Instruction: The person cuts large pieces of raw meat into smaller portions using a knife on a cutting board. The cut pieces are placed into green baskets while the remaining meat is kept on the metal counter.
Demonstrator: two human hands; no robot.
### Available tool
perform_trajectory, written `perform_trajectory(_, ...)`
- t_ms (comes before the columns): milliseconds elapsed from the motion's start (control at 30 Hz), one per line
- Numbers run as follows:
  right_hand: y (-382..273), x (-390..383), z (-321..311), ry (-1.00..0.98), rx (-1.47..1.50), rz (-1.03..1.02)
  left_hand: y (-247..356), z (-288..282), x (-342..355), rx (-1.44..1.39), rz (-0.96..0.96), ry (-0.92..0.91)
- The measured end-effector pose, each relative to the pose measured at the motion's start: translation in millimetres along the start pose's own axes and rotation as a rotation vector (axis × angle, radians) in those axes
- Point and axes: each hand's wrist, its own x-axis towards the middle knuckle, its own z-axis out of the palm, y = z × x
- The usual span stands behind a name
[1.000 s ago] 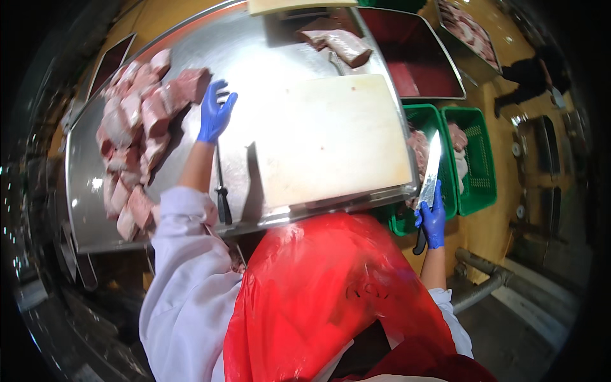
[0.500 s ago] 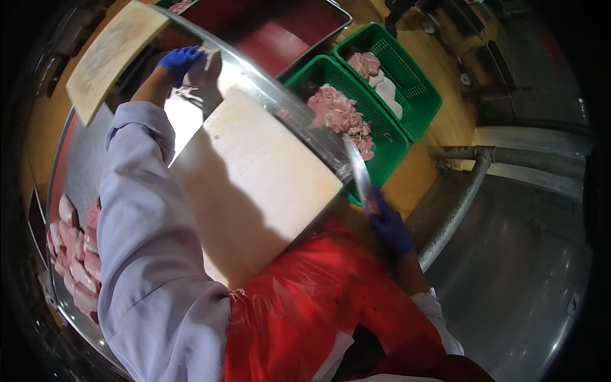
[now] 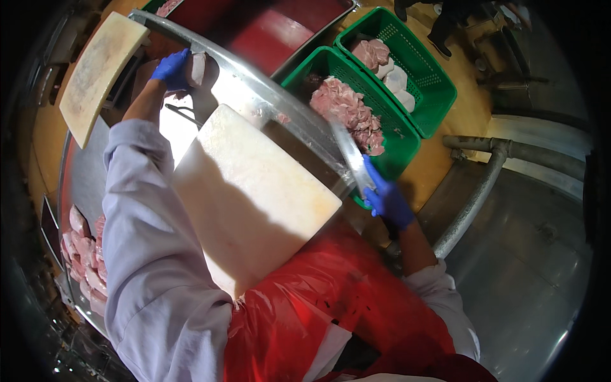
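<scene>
the meat piece (image 3: 198, 69) could slip if the left hand (image 3: 170, 70) has a loose hold, and the knife (image 3: 347, 149) could nick the green crate (image 3: 398, 156) if the right wrist drops. the left arm stretches past the cutting board (image 3: 273, 184) to the piece at the table's (image 3: 248, 83) far end, fingers curled against it, closure unclear; the right hand (image 3: 387, 200) grips the knife, blade pointing away.

Left head fisheye: close above, facing down over left hand (image 3: 170, 70), right hand (image 3: 389, 200).
</scene>
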Motion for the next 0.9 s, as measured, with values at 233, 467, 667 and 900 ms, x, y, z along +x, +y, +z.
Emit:
perform_trajectory(233,1.5,68.7,32.2,-0.076,-0.677,-0.398,21.9,-113.3,-76.0,-0.104,-0.011,0.393)
perform_trajectory(467,2.0,18.3,0.0,0.203,-0.663,-0.267,147.7,-211.4,-268.2,-0.262,-0.208,0.432)
perform_trajectory(667,1.3,-10.4,-23.5,0.098,-0.145,-0.226,261.3,-141.8,-357.5,-0.383,-0.349,0.313)
perform_trajectory(900,-1.6,-11.7,-26.6,0.088,-0.082,-0.536,237.7,-78.3,-450.1,-0.644,-0.504,0.777)
